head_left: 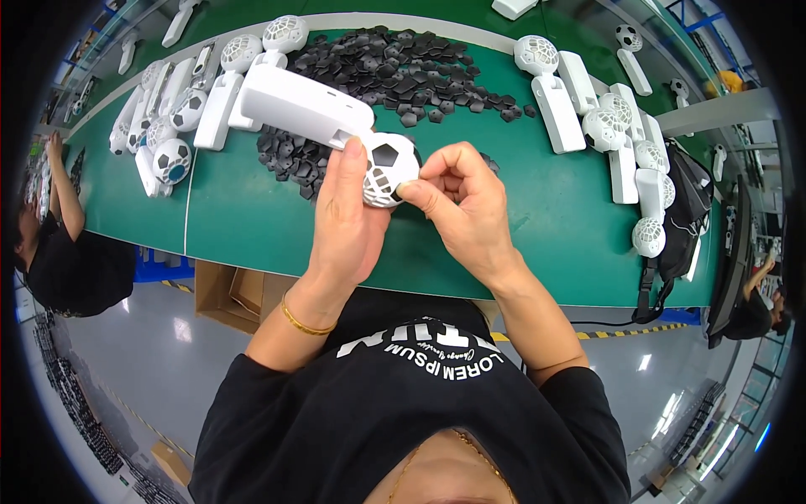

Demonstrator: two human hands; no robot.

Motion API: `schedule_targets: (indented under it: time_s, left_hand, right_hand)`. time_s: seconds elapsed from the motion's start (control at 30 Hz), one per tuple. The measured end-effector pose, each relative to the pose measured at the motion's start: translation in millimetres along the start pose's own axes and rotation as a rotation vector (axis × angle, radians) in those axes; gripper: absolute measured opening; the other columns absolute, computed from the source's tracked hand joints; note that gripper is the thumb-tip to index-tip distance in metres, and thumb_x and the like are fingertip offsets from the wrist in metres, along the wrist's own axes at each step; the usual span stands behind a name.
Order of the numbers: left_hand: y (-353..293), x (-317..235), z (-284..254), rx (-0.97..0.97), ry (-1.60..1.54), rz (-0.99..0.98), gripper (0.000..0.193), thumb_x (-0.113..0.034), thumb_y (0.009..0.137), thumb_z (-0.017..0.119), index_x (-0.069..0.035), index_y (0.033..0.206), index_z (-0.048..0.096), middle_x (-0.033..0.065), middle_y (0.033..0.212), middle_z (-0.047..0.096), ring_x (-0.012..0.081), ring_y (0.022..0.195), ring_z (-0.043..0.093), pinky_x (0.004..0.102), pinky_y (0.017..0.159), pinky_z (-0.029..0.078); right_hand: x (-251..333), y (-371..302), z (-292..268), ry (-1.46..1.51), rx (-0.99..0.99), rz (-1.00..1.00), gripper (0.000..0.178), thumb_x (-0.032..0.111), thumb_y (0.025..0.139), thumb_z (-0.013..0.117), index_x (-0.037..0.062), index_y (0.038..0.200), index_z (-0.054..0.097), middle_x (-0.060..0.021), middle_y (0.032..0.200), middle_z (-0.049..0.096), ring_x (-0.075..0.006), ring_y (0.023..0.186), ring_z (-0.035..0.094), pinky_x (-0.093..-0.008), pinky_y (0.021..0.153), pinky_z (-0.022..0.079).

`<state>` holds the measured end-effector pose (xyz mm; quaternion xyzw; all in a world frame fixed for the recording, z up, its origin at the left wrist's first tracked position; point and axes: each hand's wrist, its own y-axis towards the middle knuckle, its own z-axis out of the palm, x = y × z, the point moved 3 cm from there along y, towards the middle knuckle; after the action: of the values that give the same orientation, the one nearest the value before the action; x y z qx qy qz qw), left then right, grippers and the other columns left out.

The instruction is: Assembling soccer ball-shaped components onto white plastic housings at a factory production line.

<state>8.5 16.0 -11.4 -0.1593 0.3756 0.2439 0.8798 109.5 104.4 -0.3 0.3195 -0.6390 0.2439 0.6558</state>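
Observation:
A white soccer-ball-headed device with a long white body (pixel 298 105) is held up over the green table. My left hand (pixel 340 223) is closed around its ball-shaped head (pixel 384 181), fingers along the left side. The ball has an openwork white lattice and a black pentagon patch facing up. My right hand (pixel 472 210) is closed at the ball's right side, with the index finger curled. Its thumb presses a black pentagon piece (pixel 397 194) at the lower right edge, mostly hidden by the thumb tip.
Loose black pentagon pieces (pixel 378 71) form a large pile beyond my hands. Similar white devices stand in groups at the left (pixel 220 109) and right (pixel 557 113) of the green table (pixel 546 227). A black backpack (pixel 688 214) lies at the right edge. Cardboard boxes (pixel 222 294) sit below. Other people work on both sides.

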Motion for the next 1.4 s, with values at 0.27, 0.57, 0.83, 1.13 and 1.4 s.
schedule_targets:
  time_s: [0.27, 0.57, 0.83, 1.13, 1.4]
  left_hand:
    - [5.7, -9.2, -1.4, 0.009, 0.0, -0.023, 0.039, -0.033, 0.103, 0.036, -0.003, 0.127, 0.043, 0.0099, 0.114, 0.057, 0.0191, 0.103, 0.059, 0.0399, 0.09, 0.051]
    - [13.4, -14.7, -12.4, -0.074, -0.018, -0.036, 0.04, -0.035, 0.102, 0.041, 0.002, 0.115, 0.05, 0.0124, 0.106, 0.061, 0.0225, 0.096, 0.063, 0.0443, 0.084, 0.056]
    - [12.2, -12.5, -10.0, -0.061, -0.061, -0.023, 0.041, -0.035, 0.101, 0.041, 0.003, 0.115, 0.049, 0.0135, 0.107, 0.06, 0.0237, 0.098, 0.063, 0.046, 0.089, 0.055]
    - [8.8, -15.7, -7.6, -0.104, -0.152, -0.003, 0.042, -0.035, 0.1, 0.045, 0.004, 0.116, 0.048, 0.0151, 0.11, 0.059, 0.0279, 0.102, 0.062, 0.0483, 0.094, 0.052]
    - [15.9, -11.6, -8.1, -0.101, -0.166, -0.006, 0.045, -0.037, 0.1, 0.046, 0.005, 0.116, 0.048, 0.0173, 0.109, 0.059, 0.0309, 0.102, 0.061, 0.0504, 0.096, 0.05]
  right_hand:
    - [-5.8, 50.2, -34.8, -0.244, 0.308, 0.136, 0.029, 0.017, 0.079, 0.076, 0.0011, 0.095, 0.059, -0.0011, 0.082, 0.061, -0.0077, 0.076, 0.058, -0.0241, 0.065, 0.048]
    - [-23.5, 77.1, -33.8, -1.184, 0.088, -0.423, 0.016, 0.011, 0.08, 0.065, 0.0002, 0.092, 0.059, -0.0134, 0.094, 0.063, -0.0278, 0.084, 0.065, -0.0391, 0.068, 0.053]
    - [-14.8, 77.3, -10.6, -1.437, 0.22, -0.473, 0.01, 0.003, 0.076, 0.059, -0.0028, 0.084, 0.056, -0.019, 0.084, 0.062, -0.0352, 0.078, 0.065, -0.0405, 0.067, 0.055]
    - [-10.4, 74.9, -42.2, -1.119, 0.05, -0.379, 0.013, -0.001, 0.078, 0.053, -0.0024, 0.089, 0.059, -0.0202, 0.086, 0.065, -0.0389, 0.079, 0.064, -0.0462, 0.07, 0.052]
    - [-13.2, 54.4, -51.4, -0.865, -0.09, -0.368, 0.01, 0.003, 0.083, 0.056, 0.0006, 0.09, 0.064, -0.0153, 0.086, 0.065, -0.0337, 0.076, 0.062, -0.0409, 0.069, 0.051]
